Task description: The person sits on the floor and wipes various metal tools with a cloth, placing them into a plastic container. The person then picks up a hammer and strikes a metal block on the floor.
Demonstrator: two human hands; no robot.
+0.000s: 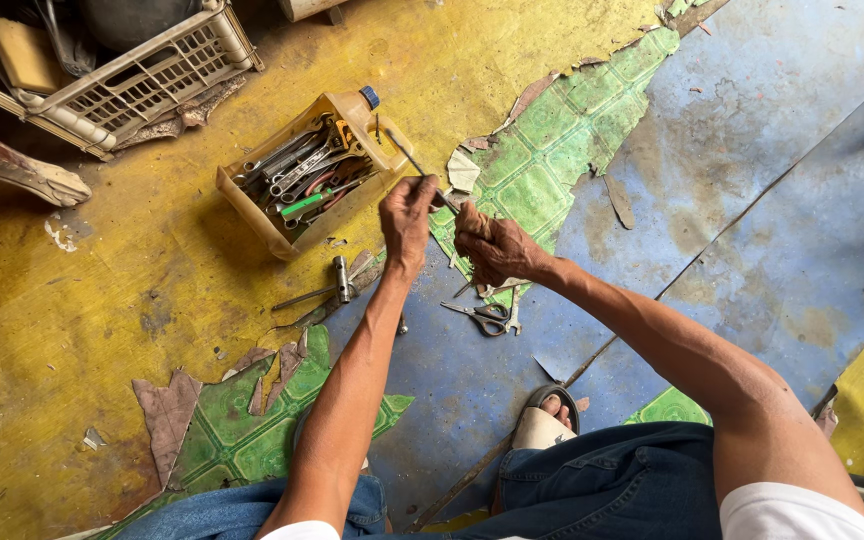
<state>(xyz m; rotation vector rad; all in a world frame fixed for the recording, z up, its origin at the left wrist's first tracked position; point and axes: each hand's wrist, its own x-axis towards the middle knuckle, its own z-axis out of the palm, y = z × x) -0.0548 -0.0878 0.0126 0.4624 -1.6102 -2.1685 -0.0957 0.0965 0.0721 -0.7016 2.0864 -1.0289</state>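
Note:
My left hand (407,217) is closed around a thin metal rod-like tool (409,155) whose tip points up toward the tool box. My right hand (492,248) is closed right beside it, gripping a small object that my fingers mostly hide. Both hands meet over the floor, just right of a cut-open yellow plastic jug (382,150) filled with wrenches (302,170) and a green-handled tool (302,205). Below my hands lie scissors (482,316) and a socket wrench (337,285).
Torn green patterned flooring (552,140) peels over yellow and blue floor. A white plastic crate (142,85) stands at the top left. My sandalled foot (544,420) and jeans-clad knees are at the bottom. Loose flooring scraps (167,415) lie at the left.

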